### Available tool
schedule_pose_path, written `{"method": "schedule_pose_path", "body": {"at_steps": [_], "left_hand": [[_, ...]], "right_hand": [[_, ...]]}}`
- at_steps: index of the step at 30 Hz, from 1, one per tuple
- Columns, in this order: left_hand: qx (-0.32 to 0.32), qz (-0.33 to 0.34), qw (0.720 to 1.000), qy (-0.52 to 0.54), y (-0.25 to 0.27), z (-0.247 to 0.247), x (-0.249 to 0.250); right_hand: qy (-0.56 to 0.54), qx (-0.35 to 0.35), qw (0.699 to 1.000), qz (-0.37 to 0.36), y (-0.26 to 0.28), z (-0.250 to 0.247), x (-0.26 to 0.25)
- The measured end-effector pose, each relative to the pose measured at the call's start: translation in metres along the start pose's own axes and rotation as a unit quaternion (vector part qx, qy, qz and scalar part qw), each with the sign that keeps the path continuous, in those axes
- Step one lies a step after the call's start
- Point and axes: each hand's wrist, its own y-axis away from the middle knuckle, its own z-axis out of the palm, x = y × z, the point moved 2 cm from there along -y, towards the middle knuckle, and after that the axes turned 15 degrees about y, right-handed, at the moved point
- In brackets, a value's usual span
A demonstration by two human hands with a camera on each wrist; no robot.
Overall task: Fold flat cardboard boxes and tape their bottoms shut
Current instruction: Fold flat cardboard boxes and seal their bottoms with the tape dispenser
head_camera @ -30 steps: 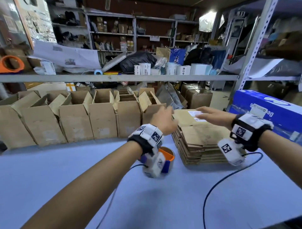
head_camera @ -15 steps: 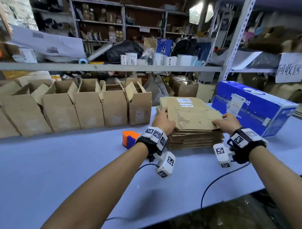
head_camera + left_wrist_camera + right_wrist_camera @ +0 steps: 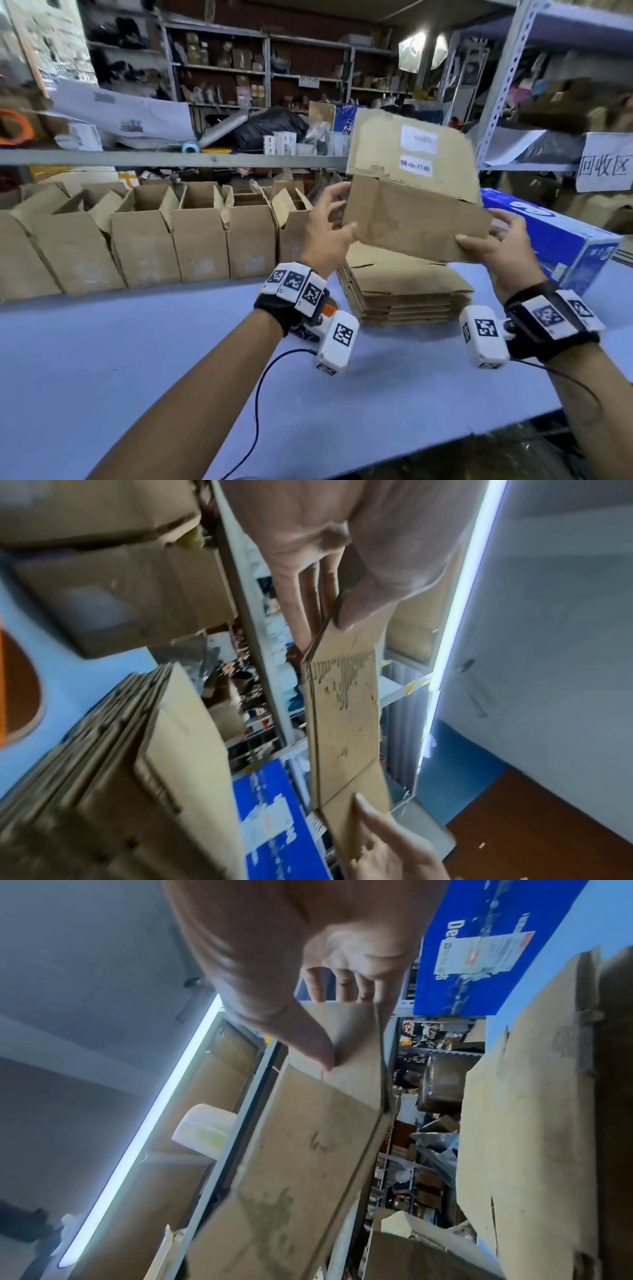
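I hold a flat cardboard box (image 3: 411, 192) in the air above the stack of flat boxes (image 3: 404, 291). It stands upright with white labels on its upper flap. My left hand (image 3: 329, 229) pinches its left lower corner, thumb in front and fingers behind. In the left wrist view the box (image 3: 342, 710) runs from that thumb (image 3: 359, 601) down to the other hand. My right hand (image 3: 493, 246) pinches the right lower corner; the right wrist view shows its thumb (image 3: 308, 1037) on the box (image 3: 301, 1150). An orange tape dispenser (image 3: 329, 310) lies mostly hidden behind my left wrist.
A row of several folded open boxes (image 3: 164, 240) stands along the back of the blue table (image 3: 137, 377). A long blue carton (image 3: 555, 240) lies at the right. A metal shelf rail (image 3: 171, 158) crosses above the boxes, with a shelf post (image 3: 503, 75) at right.
Both hands took the top flat box off the stack and lifted it upright into the air. One second ago they were only reaching over the stack.
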Motion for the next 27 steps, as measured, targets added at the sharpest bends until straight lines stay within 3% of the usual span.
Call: {"method": "schedule_pose_path", "body": {"at_steps": [3, 8, 11, 14, 19, 24, 27], "left_hand": [[0.021, 0.071, 0.996, -0.04, 0.005, -0.024, 0.045], [0.082, 0.166, 0.961, -0.203, 0.022, -0.099, 0.111], [0.079, 0.213, 0.935, -0.273, 0.059, -0.145, 0.145], [0.079, 0.205, 0.926, -0.308, 0.098, -0.186, 0.164], [0.091, 0.211, 0.925, -0.301, 0.147, -0.244, 0.184], [0.103, 0.083, 0.962, -0.241, 0.173, -0.264, 0.147], [0.128, 0.062, 0.98, -0.141, 0.183, -0.263, 0.126]], "right_hand": [[0.038, -0.04, 0.998, -0.04, 0.011, 0.018, -0.017], [0.005, 0.001, 0.993, -0.114, 0.042, 0.042, -0.054], [-0.022, -0.057, 0.984, -0.169, 0.082, 0.065, -0.07], [-0.045, -0.148, 0.965, -0.21, 0.126, 0.101, -0.078], [-0.135, -0.201, 0.948, -0.207, 0.189, 0.157, -0.083], [-0.136, -0.255, 0.937, -0.199, 0.237, 0.216, -0.068], [-0.139, -0.255, 0.943, -0.164, 0.253, 0.235, -0.058]]}}
